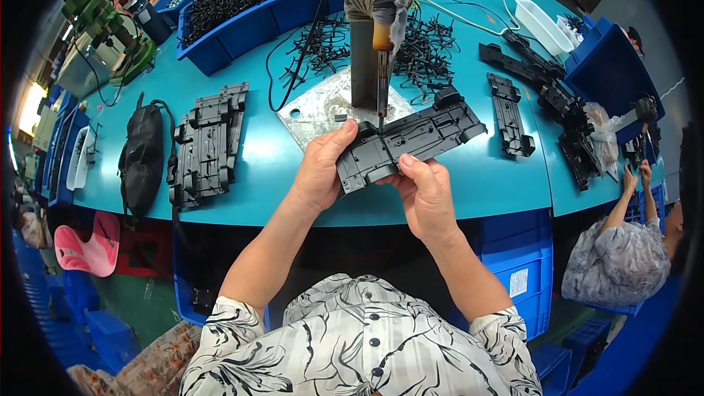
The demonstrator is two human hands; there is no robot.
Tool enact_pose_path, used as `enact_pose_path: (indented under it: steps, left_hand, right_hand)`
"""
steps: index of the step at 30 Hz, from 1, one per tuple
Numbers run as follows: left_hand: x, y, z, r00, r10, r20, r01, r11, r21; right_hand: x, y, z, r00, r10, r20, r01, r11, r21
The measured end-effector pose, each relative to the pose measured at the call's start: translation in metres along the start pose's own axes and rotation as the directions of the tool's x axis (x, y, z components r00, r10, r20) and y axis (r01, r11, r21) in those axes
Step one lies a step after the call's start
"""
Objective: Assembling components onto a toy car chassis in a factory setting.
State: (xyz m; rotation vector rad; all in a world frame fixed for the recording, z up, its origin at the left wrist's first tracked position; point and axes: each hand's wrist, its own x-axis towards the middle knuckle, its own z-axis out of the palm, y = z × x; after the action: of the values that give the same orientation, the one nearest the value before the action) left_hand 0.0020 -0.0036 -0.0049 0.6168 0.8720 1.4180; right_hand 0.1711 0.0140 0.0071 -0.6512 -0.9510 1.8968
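A long black plastic chassis plate, with moulded ribs and wheel arches, is held tilted between my two hands. My left hand grips its left end, thumb on top. My right hand pinches the near edge at the middle, thumb on the upper face. Above the plate hangs an upright hot-iron tool with an orange collar and cloth wrapped round its top. Its thin tip reaches down to the chassis's far edge; whether they touch I cannot tell. Beneath lies a scuffed metal base plate, carrying a grey post.
Matching chassis plates lie at the left beside a black pouch; another chassis lies right. Small black parts are strewn behind the post, near a heaped blue bin. A co-worker's hands handle parts far right.
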Motion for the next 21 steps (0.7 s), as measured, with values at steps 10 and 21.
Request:
enact_pose_path:
  steps: [10, 21]
  left_hand:
    - [-0.008, 0.005, 0.008, 0.998, -0.051, -0.048, 0.045, 0.993, -0.109]
    - [-0.064, 0.008, -0.002, 0.95, 0.172, -0.262, -0.065, 0.926, 0.372]
  right_hand:
    - [-0.003, 0.005, -0.001, 0.998, -0.009, -0.06, 0.007, 0.999, -0.036]
    - [-0.02, -0.004, -0.012, 0.981, 0.12, -0.154, -0.122, 0.993, -0.003]
